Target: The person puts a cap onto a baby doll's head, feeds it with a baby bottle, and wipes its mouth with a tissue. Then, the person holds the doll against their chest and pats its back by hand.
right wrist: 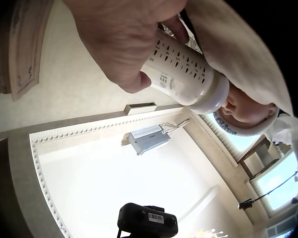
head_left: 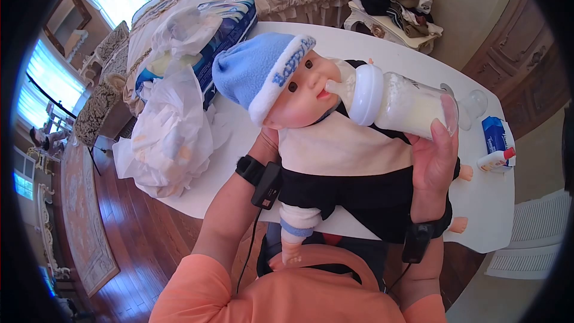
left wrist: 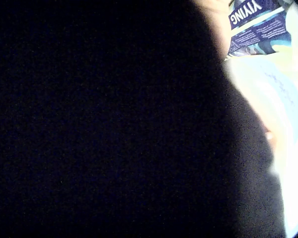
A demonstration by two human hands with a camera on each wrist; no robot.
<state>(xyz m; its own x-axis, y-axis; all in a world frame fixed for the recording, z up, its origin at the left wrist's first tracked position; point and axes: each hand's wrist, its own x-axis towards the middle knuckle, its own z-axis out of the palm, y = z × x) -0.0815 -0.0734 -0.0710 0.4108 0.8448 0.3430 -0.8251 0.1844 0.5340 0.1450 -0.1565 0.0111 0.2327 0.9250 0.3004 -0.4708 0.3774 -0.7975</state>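
A baby doll point(head_left: 347, 149) in a blue hat point(head_left: 254, 75) lies on its back across the person's forearms, head to the left. The left hand point(head_left: 271, 137) is under the doll's head and neck, its fingers hidden. The right hand point(head_left: 435, 158) grips the base of a milk bottle point(head_left: 409, 103), thumb on one side. The bottle's teat touches the doll's mouth. In the right wrist view the hand point(right wrist: 131, 37) holds the bottle point(right wrist: 176, 69) with its teat end at the doll's face point(right wrist: 246, 106). Black cloth fills most of the left wrist view.
On the white table point(head_left: 239, 164) are crumpled white plastic point(head_left: 170, 137) and a blue diaper pack point(head_left: 230, 24) at left. A pacifier-like clear item point(head_left: 474, 104), a blue tissue pack point(head_left: 495, 134) and a small red-capped bottle point(head_left: 496, 160) stand at right. Folded clothes point(head_left: 406, 0) lie beyond.
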